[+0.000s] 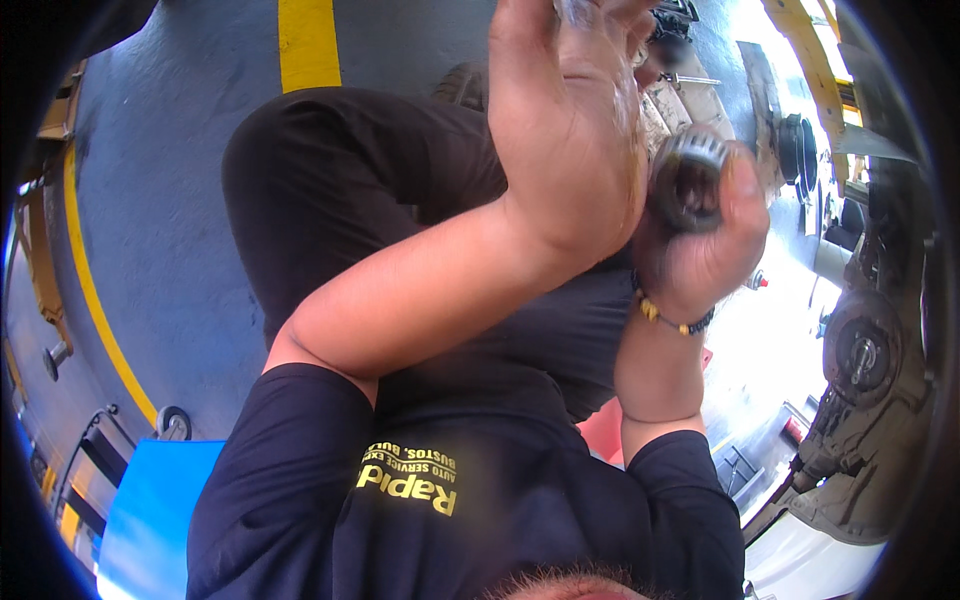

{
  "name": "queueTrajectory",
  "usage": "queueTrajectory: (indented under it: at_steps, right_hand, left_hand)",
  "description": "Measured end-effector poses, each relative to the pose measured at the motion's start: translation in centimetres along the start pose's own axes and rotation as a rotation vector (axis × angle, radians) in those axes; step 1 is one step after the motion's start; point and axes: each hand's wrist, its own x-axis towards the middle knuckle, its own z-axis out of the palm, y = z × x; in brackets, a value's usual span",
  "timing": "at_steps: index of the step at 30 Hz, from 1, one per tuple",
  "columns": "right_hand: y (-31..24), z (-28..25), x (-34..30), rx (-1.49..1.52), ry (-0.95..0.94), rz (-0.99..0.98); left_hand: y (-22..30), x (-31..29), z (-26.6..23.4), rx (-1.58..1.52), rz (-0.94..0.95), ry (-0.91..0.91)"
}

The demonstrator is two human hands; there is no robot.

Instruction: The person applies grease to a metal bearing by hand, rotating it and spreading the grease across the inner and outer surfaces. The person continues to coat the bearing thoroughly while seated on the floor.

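My left hand [572, 135] is raised, its palm turned up and smeared with shiny grease. Its fingers look loosely parted, though the upper edge of the picture cuts off their tips. Beside the heel of that palm, my right hand [705, 245] grips a ring-shaped roller bearing [690, 178], whose rollers show along the rim. Thumb and fingers wrap round the bearing; motion blurs them somewhat. A beaded bracelet [672, 318] circles my right wrist.
Beyond my hands, tools and greasy parts lie on a pale board [668, 105]. Vehicle parts with a round hub [862, 348] stand at right. Yellow lines [88, 270] cross the blue-grey floor [170, 220]. A blue panel [160, 510] is at lower left, and something red [603, 432] beneath me.
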Motion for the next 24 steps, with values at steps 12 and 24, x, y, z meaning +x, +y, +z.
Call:
queueTrajectory:
  at_steps: [12, 24]
  right_hand:
    - [0.2, -0.3, 0.6, -0.337, -0.052, -0.317]
    - [0.6, -1.1, 1.0, -0.562, -0.200, -0.554]
  left_hand:
    - [-0.2, -0.2, -0.1, -0.014, -0.052, 0.038]
    - [-0.3, -0.2, 0.0, -0.011, -0.068, 0.056]
